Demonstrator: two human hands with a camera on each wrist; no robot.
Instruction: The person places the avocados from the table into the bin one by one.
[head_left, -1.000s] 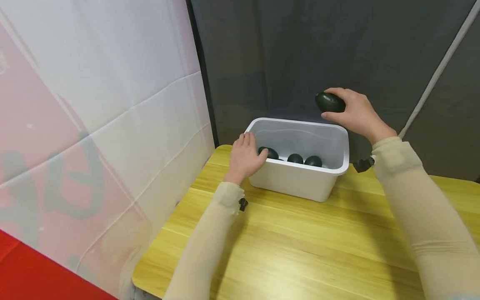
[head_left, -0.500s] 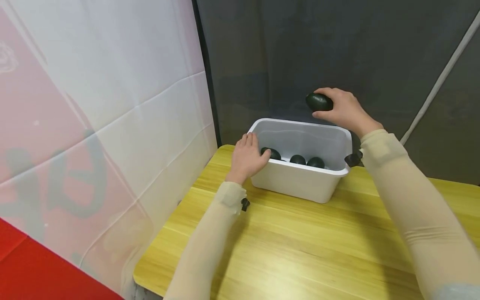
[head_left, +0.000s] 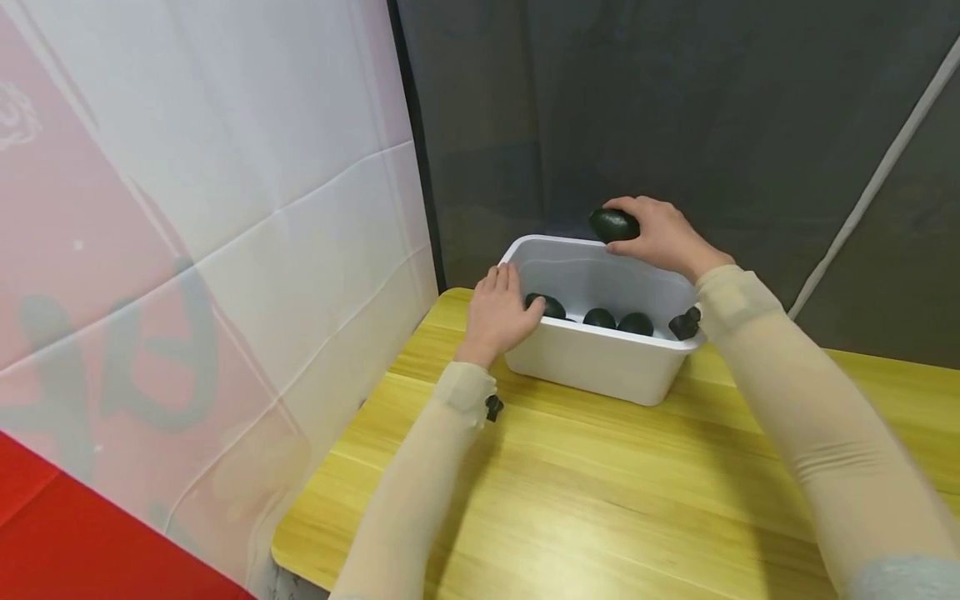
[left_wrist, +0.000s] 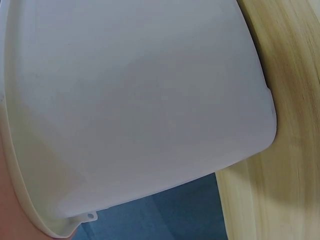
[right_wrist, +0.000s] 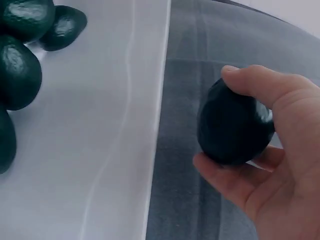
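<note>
Lowered avocado (head_left: 614,224); three avocados (head_left: 599,317) inside.

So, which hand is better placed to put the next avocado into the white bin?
Right. The right hand holds a dark avocado at the white bin's far rim; the left hand grips its near corner.
</note>
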